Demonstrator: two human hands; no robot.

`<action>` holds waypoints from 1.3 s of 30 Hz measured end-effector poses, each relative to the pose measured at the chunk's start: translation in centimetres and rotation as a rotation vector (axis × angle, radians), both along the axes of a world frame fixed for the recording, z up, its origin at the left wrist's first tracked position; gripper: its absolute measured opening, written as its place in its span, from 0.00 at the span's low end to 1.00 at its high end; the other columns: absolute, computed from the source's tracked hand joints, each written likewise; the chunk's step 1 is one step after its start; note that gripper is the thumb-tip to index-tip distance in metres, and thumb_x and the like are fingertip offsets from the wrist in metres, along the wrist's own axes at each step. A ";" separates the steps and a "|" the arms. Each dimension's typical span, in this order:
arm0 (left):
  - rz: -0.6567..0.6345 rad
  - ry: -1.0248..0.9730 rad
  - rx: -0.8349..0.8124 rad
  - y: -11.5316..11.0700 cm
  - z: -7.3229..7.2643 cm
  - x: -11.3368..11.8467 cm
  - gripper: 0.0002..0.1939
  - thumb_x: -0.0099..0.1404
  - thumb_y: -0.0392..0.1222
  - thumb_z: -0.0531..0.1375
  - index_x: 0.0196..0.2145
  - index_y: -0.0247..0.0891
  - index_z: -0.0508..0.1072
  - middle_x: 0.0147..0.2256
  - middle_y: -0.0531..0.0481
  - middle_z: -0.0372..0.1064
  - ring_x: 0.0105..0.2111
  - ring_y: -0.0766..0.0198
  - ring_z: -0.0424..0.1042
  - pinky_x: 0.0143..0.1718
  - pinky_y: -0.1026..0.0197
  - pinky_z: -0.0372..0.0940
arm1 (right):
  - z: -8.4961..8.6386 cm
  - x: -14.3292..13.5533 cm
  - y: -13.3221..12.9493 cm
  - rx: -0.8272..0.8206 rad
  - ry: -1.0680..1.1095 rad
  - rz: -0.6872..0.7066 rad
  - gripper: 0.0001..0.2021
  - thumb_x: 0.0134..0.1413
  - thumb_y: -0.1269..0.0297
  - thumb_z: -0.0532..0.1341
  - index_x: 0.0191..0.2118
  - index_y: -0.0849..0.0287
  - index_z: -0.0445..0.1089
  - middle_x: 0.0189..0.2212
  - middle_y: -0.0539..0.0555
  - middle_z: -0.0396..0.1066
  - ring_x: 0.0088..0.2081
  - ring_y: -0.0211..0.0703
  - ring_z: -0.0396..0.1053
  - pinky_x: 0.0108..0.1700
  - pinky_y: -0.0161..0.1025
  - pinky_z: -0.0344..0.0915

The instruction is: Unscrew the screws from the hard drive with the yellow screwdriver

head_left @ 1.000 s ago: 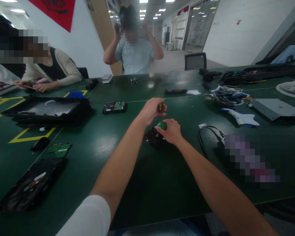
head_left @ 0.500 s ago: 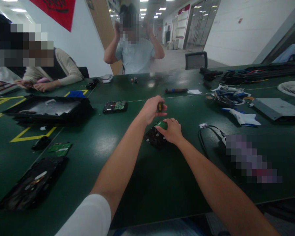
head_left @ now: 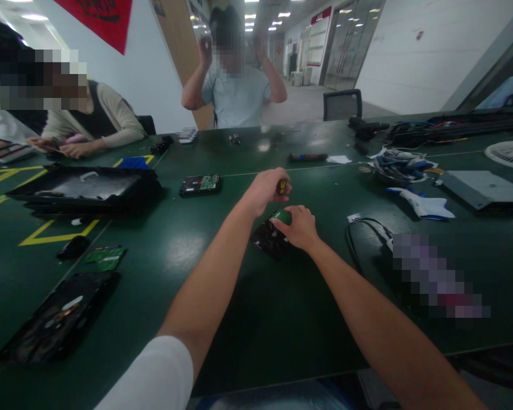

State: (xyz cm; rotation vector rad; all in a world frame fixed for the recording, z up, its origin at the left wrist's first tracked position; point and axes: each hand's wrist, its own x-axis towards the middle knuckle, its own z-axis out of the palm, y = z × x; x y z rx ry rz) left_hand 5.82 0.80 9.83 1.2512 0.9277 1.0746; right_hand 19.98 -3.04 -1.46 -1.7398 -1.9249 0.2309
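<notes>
In front of me a black hard drive point(head_left: 268, 238) with a green circuit board point(head_left: 283, 216) sits tilted on the green table. My right hand point(head_left: 300, 226) is closed round its right side, the thumb lying over the board's edge. Above the drive's far end, my left hand point(head_left: 267, 191) grips a screwdriver point(head_left: 282, 186) by its black-and-yellow handle; fingers hide its shaft and tip, so I cannot tell whether it touches the drive.
Another hard drive point(head_left: 200, 185) lies farther left, and an opened one point(head_left: 60, 316) near left beside a loose circuit board point(head_left: 106, 258). Black trays point(head_left: 85, 191) stand left. At right are a cable point(head_left: 350, 245), gloves point(head_left: 423, 204) and a metal box point(head_left: 485, 188). Two people sit across the table.
The screwdriver handle in my left hand has turned or shifted very slightly to the right. My right hand and the hard drive stay in place.
</notes>
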 end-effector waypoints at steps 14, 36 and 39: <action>0.042 0.137 0.111 -0.2 0.2 -0.1 0.09 0.63 0.44 0.60 0.28 0.37 0.76 0.34 0.43 0.71 0.34 0.60 0.71 0.28 0.61 0.71 | 0.4 -0.2 -0.1 -0.015 0.007 -0.008 0.29 0.60 0.39 0.62 0.55 0.57 0.73 0.54 0.63 0.73 0.55 0.62 0.69 0.56 0.56 0.64; 0.191 0.206 0.236 0.4 0.1 0.0 0.08 0.63 0.43 0.60 0.30 0.38 0.77 0.32 0.47 0.72 0.32 0.63 0.71 0.23 0.66 0.64 | 0.2 -0.2 -0.1 -0.006 0.006 -0.012 0.28 0.61 0.39 0.63 0.54 0.57 0.73 0.53 0.63 0.73 0.55 0.62 0.69 0.56 0.55 0.64; 0.116 0.081 0.172 0.4 0.0 -0.1 0.07 0.62 0.43 0.61 0.34 0.38 0.75 0.35 0.46 0.74 0.33 0.61 0.75 0.24 0.65 0.66 | 0.2 -0.2 -0.1 -0.001 0.001 -0.011 0.28 0.61 0.39 0.63 0.55 0.57 0.73 0.53 0.63 0.73 0.55 0.62 0.69 0.56 0.55 0.64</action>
